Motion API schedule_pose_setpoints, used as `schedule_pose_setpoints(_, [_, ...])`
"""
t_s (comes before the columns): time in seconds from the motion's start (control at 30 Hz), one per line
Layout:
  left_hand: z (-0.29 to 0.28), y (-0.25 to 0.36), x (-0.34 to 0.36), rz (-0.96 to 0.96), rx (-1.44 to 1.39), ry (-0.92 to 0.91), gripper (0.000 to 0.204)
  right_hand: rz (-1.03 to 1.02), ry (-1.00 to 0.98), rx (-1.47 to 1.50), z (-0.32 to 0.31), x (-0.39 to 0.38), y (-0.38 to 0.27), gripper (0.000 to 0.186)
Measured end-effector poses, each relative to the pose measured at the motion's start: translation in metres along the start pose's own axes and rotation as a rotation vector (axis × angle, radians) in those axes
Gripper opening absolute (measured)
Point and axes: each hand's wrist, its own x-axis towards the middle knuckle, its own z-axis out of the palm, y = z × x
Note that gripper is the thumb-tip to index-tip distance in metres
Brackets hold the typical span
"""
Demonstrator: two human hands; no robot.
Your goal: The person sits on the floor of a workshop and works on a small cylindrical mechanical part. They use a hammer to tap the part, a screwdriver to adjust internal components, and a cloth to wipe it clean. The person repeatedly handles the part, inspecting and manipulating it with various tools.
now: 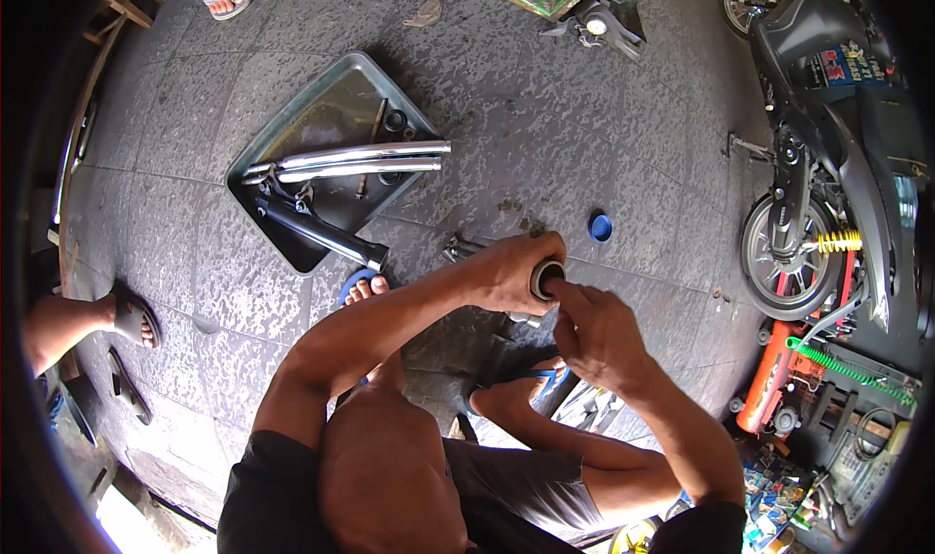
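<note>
with our left hand we hold a tube, whose round open mouth is turned up toward us. the fingers of this hand are clamped around the tube, close to its rim; their tips are mostly hidden from us. the tube is in front of our knees, above the tiled floor, and between our two hands.

our right hand comes from the other side. one of its fingers points into the mouth of the tube, while the others are curled toward the palm. we cannot tell whether these fingers pinch something, nor whether the tip touches the inner wall, because the opening is dark.

near the tube, a blue cap lies on the floor, apart from both hands. farther to the left stands a shallow tray, in which we see two chrome tubes side by side, a black tube and some dark rings. at the right is a dark motorcycle, and near it an orange cylinder.
</note>
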Motion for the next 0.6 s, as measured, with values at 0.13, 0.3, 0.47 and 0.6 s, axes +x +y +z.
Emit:
schedule_pose_setpoints(0.13, [0.003, 0.007, -0.004, -0.067, -0.003, 0.088, 0.052, 0.478, -0.063, 0.839, 0.015, -0.009, -0.018, 0.048])
schedule_pose_setpoints(0.3, [0.012, -0.003, -0.004, -0.034, 0.077, 0.188, 0.059, 0.613, 0.227, 1.575, 0.039, -0.010, -0.041, 0.063])
schedule_pose_setpoints(0.47, [0.003, 0.001, -0.008, -0.046, -0.005, 0.157, 0.054, 0.380, 0.167, 0.936, 0.047, -0.014, -0.027, 0.056])
schedule_pose_setpoints(0.6, [0.002, -0.004, -0.009, 0.022, -0.060, 0.201, 0.051, 0.155, 0.117, 0.231, 0.033, -0.004, -0.019, 0.055])
